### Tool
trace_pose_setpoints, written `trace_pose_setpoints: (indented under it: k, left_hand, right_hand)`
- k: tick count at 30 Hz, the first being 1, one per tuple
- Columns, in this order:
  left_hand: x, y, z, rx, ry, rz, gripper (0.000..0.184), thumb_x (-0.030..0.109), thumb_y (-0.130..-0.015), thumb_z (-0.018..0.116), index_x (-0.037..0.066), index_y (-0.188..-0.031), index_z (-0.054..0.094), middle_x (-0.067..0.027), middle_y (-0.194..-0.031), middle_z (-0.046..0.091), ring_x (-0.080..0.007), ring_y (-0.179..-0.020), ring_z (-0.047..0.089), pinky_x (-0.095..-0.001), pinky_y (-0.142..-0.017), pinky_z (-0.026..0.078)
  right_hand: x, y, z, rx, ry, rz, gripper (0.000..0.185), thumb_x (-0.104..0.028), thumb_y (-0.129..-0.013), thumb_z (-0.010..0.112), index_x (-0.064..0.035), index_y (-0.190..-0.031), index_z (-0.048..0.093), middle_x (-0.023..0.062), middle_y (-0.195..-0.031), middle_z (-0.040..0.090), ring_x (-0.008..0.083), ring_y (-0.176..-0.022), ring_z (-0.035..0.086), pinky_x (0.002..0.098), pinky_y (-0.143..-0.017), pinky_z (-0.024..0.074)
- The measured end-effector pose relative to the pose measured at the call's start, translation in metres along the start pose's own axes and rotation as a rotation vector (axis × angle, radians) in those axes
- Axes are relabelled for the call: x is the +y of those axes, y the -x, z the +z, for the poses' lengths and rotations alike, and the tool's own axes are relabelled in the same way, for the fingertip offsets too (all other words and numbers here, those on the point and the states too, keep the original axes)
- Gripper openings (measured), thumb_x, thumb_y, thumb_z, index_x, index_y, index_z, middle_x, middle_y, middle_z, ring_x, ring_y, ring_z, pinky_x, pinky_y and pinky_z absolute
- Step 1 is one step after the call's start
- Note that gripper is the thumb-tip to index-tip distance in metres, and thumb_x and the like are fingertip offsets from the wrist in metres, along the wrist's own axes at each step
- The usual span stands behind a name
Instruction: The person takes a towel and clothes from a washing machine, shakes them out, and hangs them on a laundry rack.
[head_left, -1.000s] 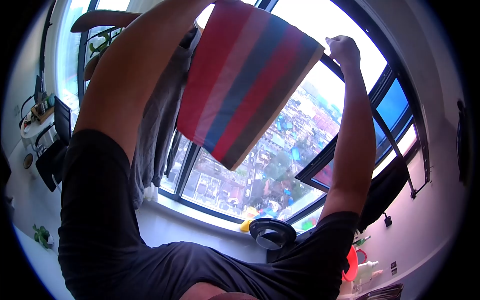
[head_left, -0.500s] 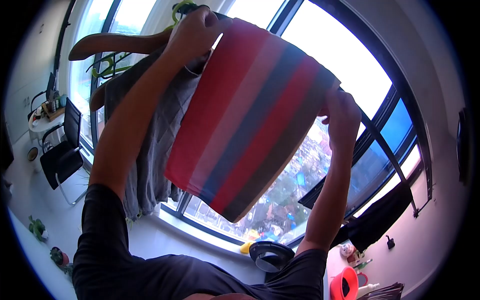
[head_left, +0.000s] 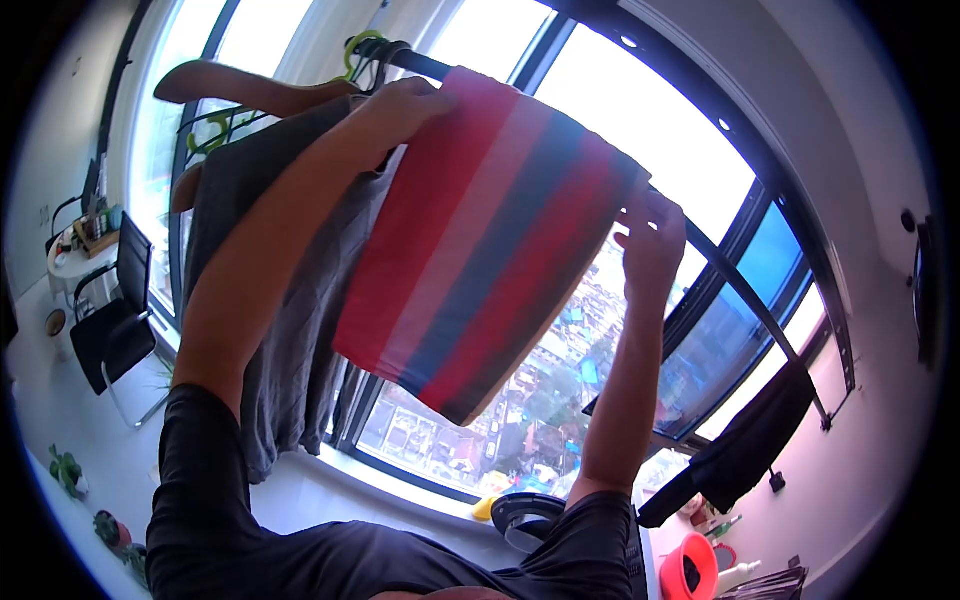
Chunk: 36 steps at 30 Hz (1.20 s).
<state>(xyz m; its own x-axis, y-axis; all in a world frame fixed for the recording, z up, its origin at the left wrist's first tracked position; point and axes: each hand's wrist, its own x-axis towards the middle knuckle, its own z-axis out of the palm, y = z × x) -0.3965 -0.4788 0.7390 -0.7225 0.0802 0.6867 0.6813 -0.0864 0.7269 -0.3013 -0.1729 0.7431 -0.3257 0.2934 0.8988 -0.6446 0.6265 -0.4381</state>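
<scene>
A striped towel [head_left: 480, 240] in red, pink, blue and brown hangs over a dark rail [head_left: 425, 63] in front of the window. My left hand [head_left: 405, 112] is closed on its upper left edge, with the fingertips partly hidden. Beside the towel's upper right corner, my right hand [head_left: 655, 238] is raised with its fingers slightly apart; they are close to the edge. Left of the towel hangs a grey garment [head_left: 300, 300], partly behind my left arm. A wooden hanger [head_left: 250, 90] sticks out above that garment.
Green hangers [head_left: 365, 42] crowd the rail's left end. A black cloth [head_left: 755, 440] hangs farther right. Below are a red bucket [head_left: 688, 568] and a round black-rimmed object [head_left: 528, 520]. A black chair [head_left: 118, 310] and potted plants [head_left: 112, 530] stand at left.
The towel and both my hands sit slightly lower and farther left in view, and more of the rail shows. My right hand's fingers have loosened from the towel's corner.
</scene>
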Motion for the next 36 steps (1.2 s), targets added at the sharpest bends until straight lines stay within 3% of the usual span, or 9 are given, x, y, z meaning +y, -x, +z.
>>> trace_pose_setpoints:
  k: [5,8,13,16,20,25,27,28,36]
  left_hand:
    - [-0.011,-0.013,-0.002,-0.111,0.22,0.005,0.038,0.029,-0.095,0.06,-0.002,-0.118,0.06,-0.0091,-0.104,0.067,-0.0162,-0.092,0.064,-0.0301,-0.084,0.051]
    - [-0.009,-0.011,-0.005,-0.102,0.217,0.001,0.04,0.029,-0.095,0.06,-0.002,-0.119,0.06,-0.01,-0.105,0.067,-0.0163,-0.093,0.065,-0.0295,-0.083,0.052]
    - [0.017,0.003,-0.012,0.006,-0.094,0.037,0.048,0.035,-0.092,0.062,-0.004,-0.121,0.059,-0.0121,-0.108,0.068,-0.0179,-0.092,0.066,-0.0308,-0.08,0.055]
    - [0.032,-0.007,-0.018,0.071,-0.311,0.162,0.049,0.037,-0.092,0.062,-0.005,-0.117,0.063,-0.0142,-0.1,0.07,-0.02,-0.087,0.068,-0.0301,-0.079,0.055]
    - [0.06,-0.04,-0.024,0.132,-0.66,0.244,0.048,0.04,-0.091,0.061,-0.005,-0.108,0.068,-0.0176,-0.09,0.071,-0.0237,-0.081,0.069,-0.0317,-0.079,0.055]
    - [0.069,-0.061,-0.019,0.343,-1.106,0.271,0.047,0.045,-0.089,0.057,0.001,-0.093,0.073,-0.0206,-0.089,0.071,-0.0322,-0.081,0.07,-0.0461,-0.082,0.052]
    - [0.07,-0.06,-0.018,0.354,-1.153,0.231,0.044,0.045,-0.089,0.056,0.004,-0.097,0.073,-0.0196,-0.094,0.071,-0.0331,-0.088,0.069,-0.048,-0.085,0.051]
    - [0.067,-0.057,-0.019,0.357,-1.215,0.22,0.044,0.045,-0.089,0.056,0.005,-0.099,0.072,-0.0189,-0.097,0.071,-0.0327,-0.091,0.069,-0.0475,-0.086,0.05]
    - [0.052,-0.064,-0.028,0.319,-1.183,0.197,0.044,0.045,-0.09,0.056,0.006,-0.104,0.071,-0.0158,-0.101,0.071,-0.0316,-0.097,0.068,-0.0473,-0.088,0.049]
  right_hand:
    - [0.014,-0.008,-0.002,0.007,0.073,-0.126,0.044,-0.027,-0.088,0.071,0.0068,-0.111,0.055,0.016,-0.093,0.068,0.019,-0.081,0.068,0.0284,-0.073,0.0529]
    - [-0.003,-0.004,-0.001,-0.037,0.028,0.012,0.042,-0.024,-0.087,0.071,0.008,-0.108,0.054,0.0133,-0.081,0.068,0.0195,-0.077,0.066,0.0286,-0.072,0.0511]
    - [-0.021,-0.017,-0.005,0.012,0.152,-0.165,0.032,-0.019,-0.084,0.071,0.0045,-0.099,0.056,0.0142,-0.083,0.066,0.0192,-0.075,0.064,0.0304,-0.071,0.0503]
    - [-0.027,-0.052,-0.007,0.066,0.324,-0.251,0.02,-0.015,-0.083,0.066,0.001,-0.094,0.061,0.0144,-0.088,0.065,0.0269,-0.08,0.064,0.0368,-0.078,0.0513]
    - [-0.058,-0.083,-0.004,-0.156,0.411,-0.151,0.023,-0.01,-0.085,0.06,0.001,-0.105,0.065,0.0178,-0.1,0.069,0.0251,-0.085,0.068,0.0349,-0.081,0.0526]
    - [-0.063,-0.087,0.007,-0.203,0.252,-0.068,0.023,-0.011,-0.086,0.059,0.0001,-0.105,0.068,0.0173,-0.099,0.07,0.0255,-0.089,0.068,0.0347,-0.083,0.0519]
    - [-0.052,-0.088,0.013,-0.18,0.371,-0.205,0.021,-0.012,-0.088,0.058,-0.0003,-0.101,0.07,0.0159,-0.098,0.07,0.0245,-0.091,0.067,0.0349,-0.086,0.0505]
    - [-0.046,-0.086,0.013,-0.183,0.463,-0.254,0.02,-0.01,-0.09,0.057,0.0016,-0.1,0.069,0.0102,-0.09,0.069,0.0174,-0.081,0.065,0.0308,-0.077,0.051]
    - [-0.032,-0.086,0.022,-0.25,0.376,-0.282,0.019,-0.011,-0.091,0.058,-0.0013,-0.103,0.07,0.0102,-0.092,0.069,0.017,-0.083,0.064,0.0299,-0.074,0.0504]
